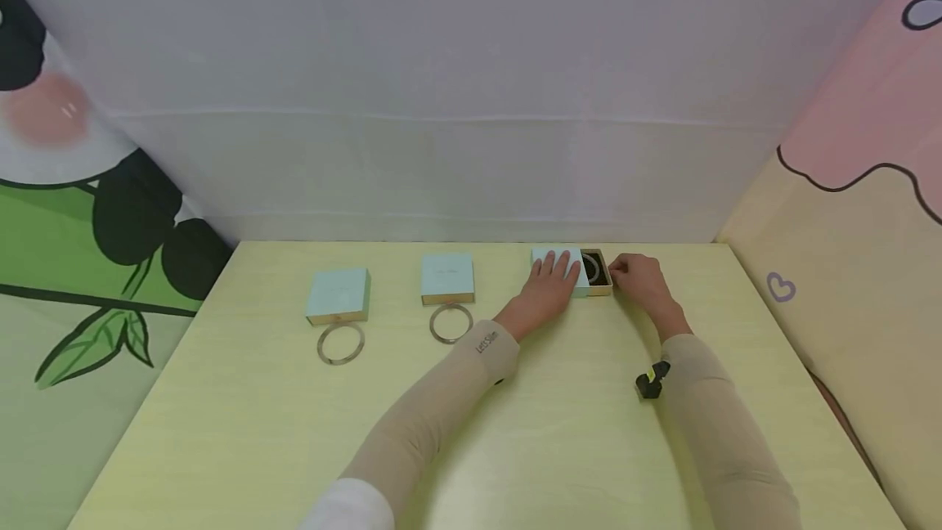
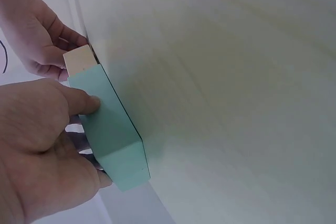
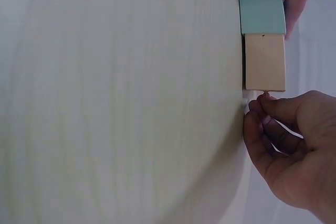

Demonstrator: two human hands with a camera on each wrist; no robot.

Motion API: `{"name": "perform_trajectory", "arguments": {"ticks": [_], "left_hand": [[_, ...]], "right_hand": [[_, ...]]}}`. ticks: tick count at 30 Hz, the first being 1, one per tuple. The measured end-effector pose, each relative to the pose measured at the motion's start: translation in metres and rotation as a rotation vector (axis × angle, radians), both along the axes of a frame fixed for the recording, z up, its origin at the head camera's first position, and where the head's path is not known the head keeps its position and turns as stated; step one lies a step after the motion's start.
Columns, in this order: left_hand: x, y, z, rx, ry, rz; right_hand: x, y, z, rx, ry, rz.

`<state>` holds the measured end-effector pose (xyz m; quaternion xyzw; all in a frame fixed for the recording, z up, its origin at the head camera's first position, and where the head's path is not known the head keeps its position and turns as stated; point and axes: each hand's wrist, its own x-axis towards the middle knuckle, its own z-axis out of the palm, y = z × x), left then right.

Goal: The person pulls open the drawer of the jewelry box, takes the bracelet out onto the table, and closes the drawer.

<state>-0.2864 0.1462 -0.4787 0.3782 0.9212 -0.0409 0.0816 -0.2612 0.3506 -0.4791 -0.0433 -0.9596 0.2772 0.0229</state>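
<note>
At the back right of the table, a light-blue drawer box (image 1: pixel 559 260) has its tan inner drawer (image 1: pixel 596 272) partly out on the right. Part of a pale ring-shaped bangle (image 1: pixel 593 267) shows on the drawer's dark lining; the sleeve hides the rest. My left hand (image 1: pixel 548 293) holds the sleeve, fingers spread over the top and thumb (image 2: pixel 93 103) against the near side. With thumb and fingertips, my right hand (image 1: pixel 643 278) pinches the small pull tab (image 3: pixel 266 93) on the drawer's end (image 3: pixel 265 61).
Two more light-blue boxes stand to the left, one at the far left (image 1: pixel 338 293) and one in the middle (image 1: pixel 447 275). In front of each lies a bangle, the left one (image 1: pixel 321 352) and the middle one (image 1: pixel 434 330). A white cloth wall (image 1: pixel 471 178) rises behind the table.
</note>
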Motion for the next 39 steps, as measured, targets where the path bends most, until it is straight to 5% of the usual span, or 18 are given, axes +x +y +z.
{"name": "perform_trajectory", "arguments": {"ticks": [18,27,34,39], "left_hand": [[0.004,0.007,-0.004,0.019,-0.035,0.003],[0.006,0.011,-0.004,-0.002,-0.021,0.009],[0.005,0.012,-0.005,-0.021,-0.018,0.004],[0.001,0.010,-0.002,-0.040,0.010,0.042]], "right_hand": [[0.014,0.017,0.005,0.033,-0.015,-0.072],[0.010,0.002,0.017,0.148,0.046,0.171],[-0.004,-0.020,0.024,0.278,-0.111,0.329],[-0.021,-0.038,0.035,0.362,-0.216,0.330]]}}
